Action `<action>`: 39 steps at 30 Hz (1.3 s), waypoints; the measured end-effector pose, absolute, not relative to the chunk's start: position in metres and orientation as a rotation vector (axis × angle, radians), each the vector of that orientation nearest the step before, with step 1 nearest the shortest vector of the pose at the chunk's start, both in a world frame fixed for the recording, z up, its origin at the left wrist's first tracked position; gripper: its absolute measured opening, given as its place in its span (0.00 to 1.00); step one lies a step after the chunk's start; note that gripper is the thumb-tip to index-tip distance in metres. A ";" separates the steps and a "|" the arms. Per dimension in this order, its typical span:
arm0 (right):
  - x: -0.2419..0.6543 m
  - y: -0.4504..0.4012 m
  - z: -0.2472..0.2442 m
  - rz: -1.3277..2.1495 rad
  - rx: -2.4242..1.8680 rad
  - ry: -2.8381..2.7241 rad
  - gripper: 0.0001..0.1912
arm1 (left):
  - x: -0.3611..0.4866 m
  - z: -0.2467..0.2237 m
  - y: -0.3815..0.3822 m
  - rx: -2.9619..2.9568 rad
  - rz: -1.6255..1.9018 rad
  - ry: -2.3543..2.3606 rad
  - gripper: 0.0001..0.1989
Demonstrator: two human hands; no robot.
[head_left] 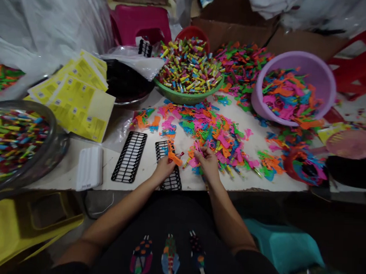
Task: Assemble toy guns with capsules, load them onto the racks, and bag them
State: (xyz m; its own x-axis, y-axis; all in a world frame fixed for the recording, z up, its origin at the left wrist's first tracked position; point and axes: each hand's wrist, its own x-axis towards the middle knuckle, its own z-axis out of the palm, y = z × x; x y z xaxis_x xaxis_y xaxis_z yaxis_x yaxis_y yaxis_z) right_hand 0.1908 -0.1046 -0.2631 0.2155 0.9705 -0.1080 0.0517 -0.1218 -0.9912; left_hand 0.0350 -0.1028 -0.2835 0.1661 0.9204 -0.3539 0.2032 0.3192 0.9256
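My left hand (162,168) is closed on a small orange plastic toy gun (174,158), with a small red tip showing beside it. Under that hand lies a black slotted plastic rack (172,181), partly covered. My right hand (209,165) is pinched around a small pink plastic piece (197,145) at the near left edge of a loose heap of coloured toy guns (215,126). Its exact shape is hard to make out. A second black rack (129,157) lies flat left of my left hand.
A green basin (184,97) of small wrapped tubes stands behind the heap. To the right is a purple basin (326,84) of toy pieces. Yellow printed cards (81,108), a white box (90,168) and a clear bowl (51,127) are on the left. The table edge is close.
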 end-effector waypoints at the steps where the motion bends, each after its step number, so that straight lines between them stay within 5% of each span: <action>1: 0.195 -0.105 -0.262 1.076 -1.438 -1.003 0.15 | 0.041 -0.285 -0.099 1.348 0.666 1.420 0.13; 5: 0.214 -0.108 -0.257 0.998 -1.450 -0.894 0.16 | 0.053 -0.286 -0.085 1.913 0.387 1.650 0.14; 12: 0.228 -0.121 -0.264 0.911 -1.471 -0.796 0.16 | 0.028 -0.267 -0.076 2.054 0.310 1.623 0.30; 21: 0.187 -0.131 -0.267 1.291 -1.374 -1.317 0.20 | 0.061 -0.256 -0.113 1.161 0.639 1.075 0.23; 23: 0.216 -0.128 -0.262 1.170 -1.523 -1.388 0.18 | 0.060 -0.262 -0.114 1.133 0.686 1.117 0.22; 29: 0.384 -0.104 -0.249 0.053 -2.437 -0.916 0.20 | 0.038 -0.269 -0.113 1.900 0.517 1.014 0.13; 34: 0.439 -0.088 -0.254 0.251 -2.845 -0.847 0.24 | 0.029 -0.280 -0.126 2.131 0.326 0.843 0.12; 39: 0.433 -0.084 -0.257 0.028 -2.862 -0.807 0.25 | 0.020 -0.270 -0.133 1.717 0.438 0.987 0.10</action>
State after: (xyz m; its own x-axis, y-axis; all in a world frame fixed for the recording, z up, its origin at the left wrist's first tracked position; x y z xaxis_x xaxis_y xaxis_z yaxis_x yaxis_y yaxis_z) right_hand 0.4332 -0.0836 -0.2568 0.8537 0.5200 0.0271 0.5168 -0.8398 -0.1661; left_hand 0.0201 -0.1334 -0.2701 0.5915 0.7876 -0.1728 0.3999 -0.1005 0.9110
